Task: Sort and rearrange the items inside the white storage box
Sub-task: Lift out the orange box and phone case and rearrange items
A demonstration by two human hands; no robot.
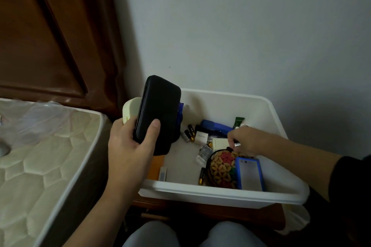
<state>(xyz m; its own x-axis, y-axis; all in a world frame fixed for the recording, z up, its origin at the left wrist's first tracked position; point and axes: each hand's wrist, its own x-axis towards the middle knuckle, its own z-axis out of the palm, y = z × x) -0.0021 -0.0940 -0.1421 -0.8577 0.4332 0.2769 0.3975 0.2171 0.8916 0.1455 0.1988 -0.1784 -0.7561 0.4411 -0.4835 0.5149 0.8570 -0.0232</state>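
Knees (192, 235) in pale trousers sit just below the white storage box (226, 193). Over the box's left edge, the left hand (128, 146) grips a black case (158, 110) upright. Inside the box, the right hand (246, 140) pinches a small silvery item, near loose batteries (189, 133) and a beaded pouch (221, 167).

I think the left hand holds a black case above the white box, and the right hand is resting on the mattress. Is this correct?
Not quite. The head view shows the left hand holding the black case above the white box, but the right hand is not on the mattress. It is reaching into the box, its fingers pinching a small item among the things there.
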